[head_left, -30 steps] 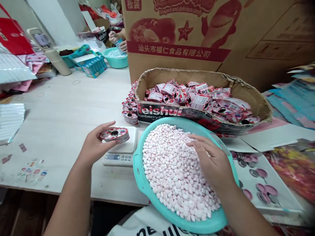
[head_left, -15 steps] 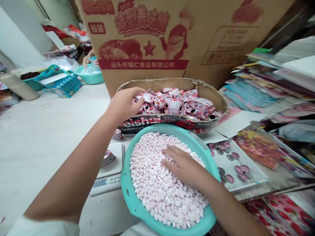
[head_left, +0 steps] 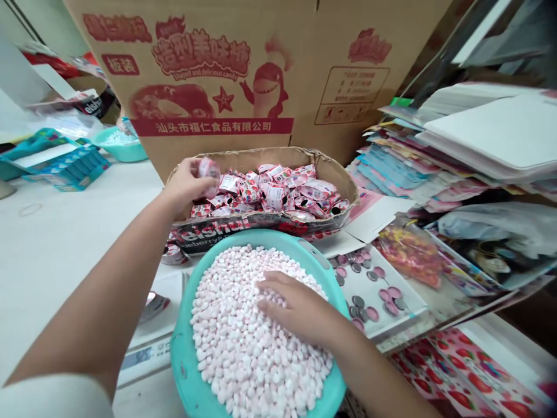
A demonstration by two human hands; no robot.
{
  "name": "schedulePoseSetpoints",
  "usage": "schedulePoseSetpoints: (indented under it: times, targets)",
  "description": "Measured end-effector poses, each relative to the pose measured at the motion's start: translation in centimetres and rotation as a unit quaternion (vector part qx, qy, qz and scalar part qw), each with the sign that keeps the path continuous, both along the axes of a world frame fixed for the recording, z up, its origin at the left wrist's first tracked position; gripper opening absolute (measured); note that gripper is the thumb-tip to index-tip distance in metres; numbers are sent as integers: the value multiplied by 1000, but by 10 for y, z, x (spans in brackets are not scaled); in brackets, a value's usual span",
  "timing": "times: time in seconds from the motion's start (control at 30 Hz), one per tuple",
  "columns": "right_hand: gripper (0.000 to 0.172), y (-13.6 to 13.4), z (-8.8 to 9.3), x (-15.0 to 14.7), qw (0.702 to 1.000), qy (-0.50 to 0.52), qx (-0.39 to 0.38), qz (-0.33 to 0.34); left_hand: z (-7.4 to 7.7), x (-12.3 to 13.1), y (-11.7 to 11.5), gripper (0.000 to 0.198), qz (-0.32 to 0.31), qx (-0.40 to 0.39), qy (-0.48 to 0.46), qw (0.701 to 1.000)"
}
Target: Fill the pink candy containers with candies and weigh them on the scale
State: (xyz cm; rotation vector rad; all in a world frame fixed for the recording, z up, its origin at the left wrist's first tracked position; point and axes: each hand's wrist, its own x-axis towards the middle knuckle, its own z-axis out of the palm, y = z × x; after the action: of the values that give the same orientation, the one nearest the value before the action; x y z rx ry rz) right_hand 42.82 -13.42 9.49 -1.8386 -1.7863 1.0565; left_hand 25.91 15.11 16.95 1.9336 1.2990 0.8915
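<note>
My left hand [head_left: 185, 183] is at the left end of a cut-down cardboard box [head_left: 270, 219]. It pinches a small strawberry-print packet [head_left: 209, 173], slightly blurred. Many similar pink and red packets [head_left: 274, 194] fill the box, some showing a dark round hole. In front of the box stands a turquoise basin [head_left: 180, 348] heaped with small pale pink and white candies [head_left: 252, 342]. My right hand [head_left: 300, 305] rests on these candies, fingers loosely stretched and partly sunk among them. Left of the basin, one packet [head_left: 153, 306] lies on a digital scale [head_left: 163, 348].
A big printed carton [head_left: 300, 64] rises behind the packet box. Stacked printed sheets [head_left: 418, 157] stand at right, above a white tray of pink and grey discs [head_left: 387, 302] and a bag of orange candies [head_left: 409, 252]. Another turquoise basin [head_left: 126, 152] sits far left.
My left hand has closed on a packet and lifted it at the box's left end. My right hand stays on the candies. The view has turned to the right.
</note>
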Motion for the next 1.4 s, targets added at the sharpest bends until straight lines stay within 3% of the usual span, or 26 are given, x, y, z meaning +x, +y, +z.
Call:
schedulePoseSetpoints:
  times: [0.07,0.13,0.23,0.33,0.43,0.57,0.67,0.77,0.9,1.0,1.1,1.17,1.27,1.4]
  targets:
    - [55,12,3,3,999,-22,22,-17,4,-12,-49,71,-16,-25,-255,966]
    - [57,32,8,4,996,-75,47,3,-2,-28,-105,80,-65,-48,-362,929]
    - [63,63,9,-1,992,-92,42,69,-23,-49,-176,73,-79,-152,-381,909]
    - [82,69,2,-9,991,-86,19,104,-37,-53,-210,100,-75,-225,-363,901]
    - [83,48,-3,-14,989,-75,34,124,-42,-48,-217,109,-65,-291,-386,873]
    - [75,14,-1,-14,988,-84,45,119,-46,-46,-208,91,-25,-330,-449,830]
    - [68,1,-1,-16,998,-16,40,36,-53,-46,-200,74,-4,-275,-442,854]
    - [58,0,-6,-20,995,65,22,-66,-61,-44,-197,76,-19,-228,-411,883]
    - [33,8,-13,-24,980,143,-1,-138,-71,-40,-204,82,-60,-104,-243,963]
    - [29,16,-17,-26,951,240,-21,-195,-74,-39,-211,88,-120,-45,-130,983]
    - [30,24,-20,-25,901,348,-56,-252,-74,-40,-214,86,-142,-40,-136,980]
    - [25,30,-19,-20,865,405,-65,-290,-75,-42,-213,70,-139,-13,-130,982]
    - [26,40,-9,-12,814,465,-32,-346,-76,-44,-211,47,-144,49,-108,982]
    - [29,49,18,-16,763,522,32,-379,-80,-41,-209,48,-166,70,-79,980]
